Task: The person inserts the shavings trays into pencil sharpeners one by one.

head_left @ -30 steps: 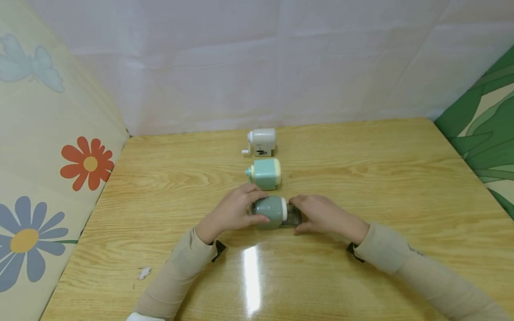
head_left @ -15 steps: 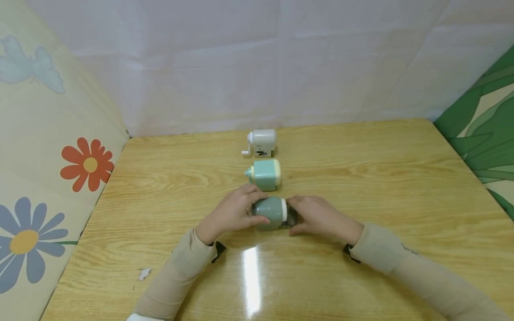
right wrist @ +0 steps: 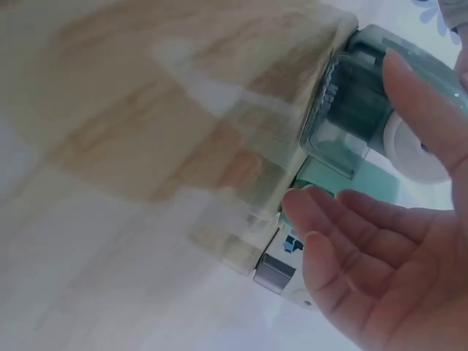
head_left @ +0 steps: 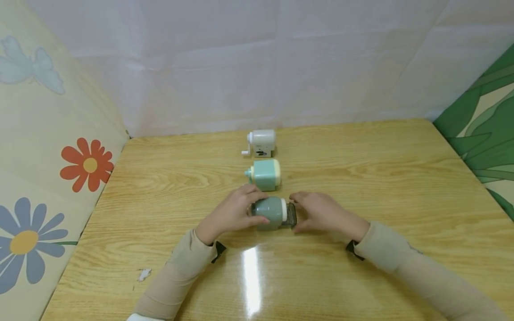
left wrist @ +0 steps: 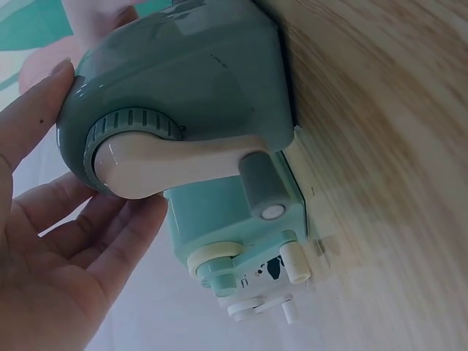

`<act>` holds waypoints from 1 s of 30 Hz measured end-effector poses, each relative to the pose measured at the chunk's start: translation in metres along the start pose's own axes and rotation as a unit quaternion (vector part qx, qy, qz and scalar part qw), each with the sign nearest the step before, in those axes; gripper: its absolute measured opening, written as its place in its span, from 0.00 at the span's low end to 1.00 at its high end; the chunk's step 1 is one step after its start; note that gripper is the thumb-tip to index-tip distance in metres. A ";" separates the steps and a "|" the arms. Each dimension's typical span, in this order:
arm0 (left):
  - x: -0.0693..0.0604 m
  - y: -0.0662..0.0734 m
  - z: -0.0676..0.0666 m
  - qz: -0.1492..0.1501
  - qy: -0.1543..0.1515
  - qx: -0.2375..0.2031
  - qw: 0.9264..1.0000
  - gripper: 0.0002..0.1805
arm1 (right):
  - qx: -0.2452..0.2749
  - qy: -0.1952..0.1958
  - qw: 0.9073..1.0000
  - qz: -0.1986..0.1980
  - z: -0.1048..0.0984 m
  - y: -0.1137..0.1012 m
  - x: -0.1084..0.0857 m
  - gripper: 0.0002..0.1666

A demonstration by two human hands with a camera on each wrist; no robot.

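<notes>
A dark green crank pencil sharpener (head_left: 270, 213) stands on the table, its cream crank (left wrist: 175, 164) facing left. My left hand (head_left: 233, 211) grips its body from the left, thumb on the near side and fingers on the far side. From its right end a clear smoky shavings drawer (head_left: 291, 215) sticks partly out. Just right of that drawer is my right hand (head_left: 327, 214), thumb and fingers spread apart with nothing held. In the right wrist view, the thumb overlaps the sharpener, and whether it touches cannot be told.
Behind the dark sharpener stand a mint-and-yellow sharpener (head_left: 266, 174) and, farther back, a white sharpener (head_left: 263, 142), in a row. A white curtain (head_left: 277, 67) hangs behind the wooden table (head_left: 381, 169). A torn white patch (head_left: 144, 274) marks the tabletop at the left.
The right hand first moved left with the drawer, which slid a little farther in. Then it drew back right, fingers coming off the drawer. The left hand kept its grip.
</notes>
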State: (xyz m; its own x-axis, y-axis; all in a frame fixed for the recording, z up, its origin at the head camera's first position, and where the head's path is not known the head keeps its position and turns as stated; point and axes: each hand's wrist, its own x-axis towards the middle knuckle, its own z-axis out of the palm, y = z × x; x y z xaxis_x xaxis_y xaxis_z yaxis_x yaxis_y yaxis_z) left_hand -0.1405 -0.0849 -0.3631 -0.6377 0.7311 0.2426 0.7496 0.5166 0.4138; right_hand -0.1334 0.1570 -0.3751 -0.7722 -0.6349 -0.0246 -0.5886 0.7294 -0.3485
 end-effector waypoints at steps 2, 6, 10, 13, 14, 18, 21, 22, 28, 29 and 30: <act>0.000 0.000 0.000 0.000 -0.001 -0.007 1.000 0.30 | 0.003 0.001 1.000 -0.002 -0.001 0.001 -0.001 0.44; 0.000 0.002 -0.002 -0.001 -0.002 -0.015 1.000 0.30 | 0.014 0.004 1.000 -0.013 -0.001 0.002 -0.001 0.38; 0.000 0.002 -0.002 -0.002 -0.003 -0.018 1.000 0.30 | 0.015 0.007 1.000 -0.017 0.001 0.003 0.000 0.37; 0.000 0.002 -0.003 -0.003 -0.006 -0.017 1.000 0.29 | 0.016 0.008 1.000 -0.024 0.003 0.002 0.001 0.37; 0.000 0.002 -0.003 -0.004 -0.006 -0.018 1.000 0.29 | 0.016 0.009 0.999 -0.027 0.003 0.002 0.001 0.36; 0.000 0.002 -0.002 -0.002 -0.009 -0.020 1.000 0.29 | 0.019 0.011 0.999 -0.035 0.003 -0.001 0.003 0.36; 0.000 0.002 -0.003 -0.002 -0.009 -0.021 1.000 0.29 | 0.020 0.012 0.999 -0.038 0.004 -0.002 0.005 0.35; 0.000 0.002 -0.003 -0.002 -0.009 -0.022 1.000 0.29 | 0.022 0.013 0.999 -0.039 0.004 -0.002 0.005 0.34; 0.000 0.001 -0.002 -0.003 -0.007 -0.022 1.000 0.29 | 0.027 0.016 0.999 -0.042 0.006 -0.004 0.009 0.28; 0.000 0.001 -0.001 -0.003 -0.008 -0.022 1.000 0.29 | 0.028 0.016 0.999 -0.042 0.007 -0.004 0.009 0.28; 0.000 0.001 -0.001 -0.003 -0.008 -0.022 1.000 0.29 | 0.029 0.016 0.999 -0.042 0.007 -0.005 0.010 0.28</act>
State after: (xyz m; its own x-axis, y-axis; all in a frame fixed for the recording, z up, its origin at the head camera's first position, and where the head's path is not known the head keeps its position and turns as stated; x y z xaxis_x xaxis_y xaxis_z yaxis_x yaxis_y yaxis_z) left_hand -0.1400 -0.0848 -0.3613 -0.6397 0.7345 0.2265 0.7364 0.5013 0.4543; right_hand -0.1364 0.1459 -0.3802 -0.7289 -0.6836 0.0363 -0.6371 0.6580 -0.4014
